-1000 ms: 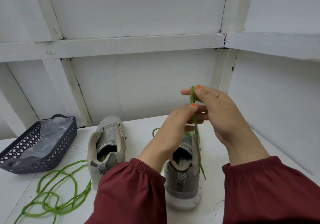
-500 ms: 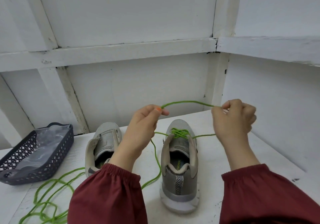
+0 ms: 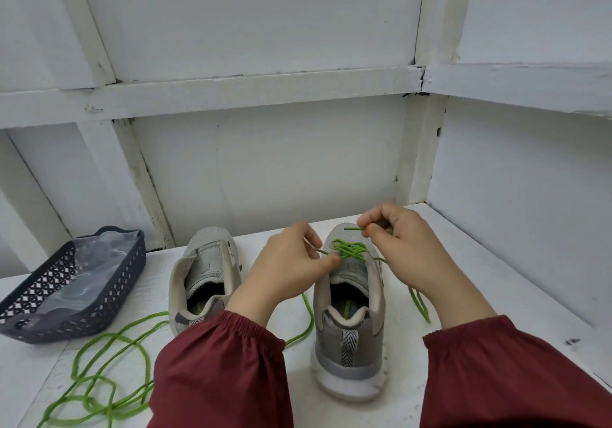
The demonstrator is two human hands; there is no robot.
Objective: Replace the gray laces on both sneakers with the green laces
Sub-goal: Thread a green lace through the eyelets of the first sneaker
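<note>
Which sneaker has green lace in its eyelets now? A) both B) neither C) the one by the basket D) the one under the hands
D: the green lace crisscrosses the sneaker under the hands, with the left hand and right hand each pinching it; the other sneaker, beside the basket, shows none threaded.

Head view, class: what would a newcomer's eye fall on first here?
The bright green lace criss-crossed over the right-hand sneaker, in the middle, with both hands pinching it: left hand and right hand. Then the green tangle lying on the table at lower left, beside the unlaced sneaker and dark basket.
</note>
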